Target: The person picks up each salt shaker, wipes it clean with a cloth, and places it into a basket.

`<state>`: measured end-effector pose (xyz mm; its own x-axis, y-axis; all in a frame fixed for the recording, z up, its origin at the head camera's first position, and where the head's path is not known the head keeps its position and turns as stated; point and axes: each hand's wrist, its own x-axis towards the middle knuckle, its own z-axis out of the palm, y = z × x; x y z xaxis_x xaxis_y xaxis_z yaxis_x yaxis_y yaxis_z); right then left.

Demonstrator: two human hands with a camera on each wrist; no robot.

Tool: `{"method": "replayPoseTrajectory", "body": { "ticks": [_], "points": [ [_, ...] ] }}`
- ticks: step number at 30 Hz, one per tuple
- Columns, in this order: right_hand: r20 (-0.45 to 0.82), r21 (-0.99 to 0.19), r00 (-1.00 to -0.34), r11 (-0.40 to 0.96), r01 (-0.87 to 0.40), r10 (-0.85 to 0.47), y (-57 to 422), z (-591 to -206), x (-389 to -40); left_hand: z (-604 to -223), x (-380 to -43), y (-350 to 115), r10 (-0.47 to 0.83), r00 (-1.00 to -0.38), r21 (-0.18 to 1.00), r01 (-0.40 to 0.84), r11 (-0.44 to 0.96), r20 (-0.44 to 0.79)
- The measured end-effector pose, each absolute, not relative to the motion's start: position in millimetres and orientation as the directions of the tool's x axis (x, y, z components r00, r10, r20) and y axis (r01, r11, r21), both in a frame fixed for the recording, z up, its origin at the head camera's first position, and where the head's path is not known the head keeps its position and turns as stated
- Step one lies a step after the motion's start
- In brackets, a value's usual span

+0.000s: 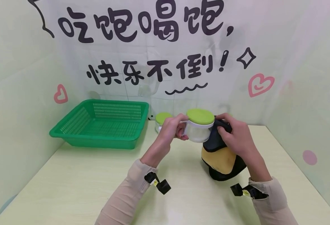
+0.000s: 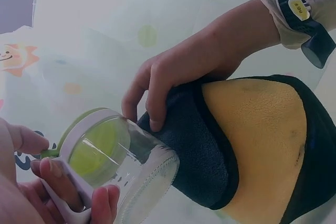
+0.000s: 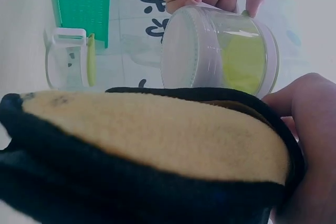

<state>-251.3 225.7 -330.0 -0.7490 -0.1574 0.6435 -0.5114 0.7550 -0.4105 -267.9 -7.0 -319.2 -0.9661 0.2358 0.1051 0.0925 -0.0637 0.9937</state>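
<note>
My left hand [image 1: 170, 129] grips the white handle of a clear jar [image 1: 197, 132] with a green lid [image 1: 200, 116], held up over the table and tilted. In the left wrist view, the thumb lies by the lid's green tab [image 2: 51, 152] and fingers curl round the handle. My right hand [image 1: 237, 134] pinches the top of a soft navy-and-yellow cloth [image 1: 221, 159], which hangs down in folds. The cloth's navy end [image 2: 197, 150] overlaps the jar's side in the left wrist view. Part of the right thumb is hidden behind the cloth in the right wrist view.
A green plastic basket [image 1: 98, 142] with perforated sides stands at the back left of the pale wooden table [image 1: 97, 184]. A second green-lidded jar [image 1: 163, 118] stands beside it, partly behind my left hand. A printed curtain [image 1: 111, 56] hangs behind the table.
</note>
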Motion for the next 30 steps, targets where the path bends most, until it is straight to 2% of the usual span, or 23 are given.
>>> {"method": "replayPoseTrajectory", "body": {
  "ticks": [4,6,13,18,23,30],
  "points": [
    [0.696,-0.406,-0.705,0.733,-0.546,-0.139,228.9,-329.8,-251.5,-319.2,-269.3,-5.1,0.254,-0.961,0.992,0.085,-0.096,0.107],
    [0.692,-0.411,-0.707,0.727,-0.550,-0.144,230.1,-330.9,-252.3,-319.5,-270.1,-4.5,0.258,-0.960,0.990,0.084,-0.116,0.112],
    [0.509,-0.399,-0.820,0.772,-0.495,-0.262,228.4,-331.9,-254.3,-317.8,-269.4,-4.9,0.202,-0.973,0.987,0.083,-0.139,0.111],
    [0.429,-0.395,-0.852,0.785,-0.477,-0.301,228.4,-330.7,-253.1,-316.7,-268.9,-4.9,0.205,-0.974,0.988,0.076,-0.132,0.102],
    [0.506,-0.410,-0.824,0.770,-0.489,-0.254,227.9,-330.9,-251.1,-319.7,-268.3,-7.6,0.243,-0.964,0.990,0.078,-0.117,0.105],
    [0.649,-0.402,-0.741,0.750,-0.525,-0.172,228.0,-330.7,-247.3,-323.6,-269.5,-9.5,0.288,-0.953,0.991,0.060,-0.121,0.093]
  ]
}}
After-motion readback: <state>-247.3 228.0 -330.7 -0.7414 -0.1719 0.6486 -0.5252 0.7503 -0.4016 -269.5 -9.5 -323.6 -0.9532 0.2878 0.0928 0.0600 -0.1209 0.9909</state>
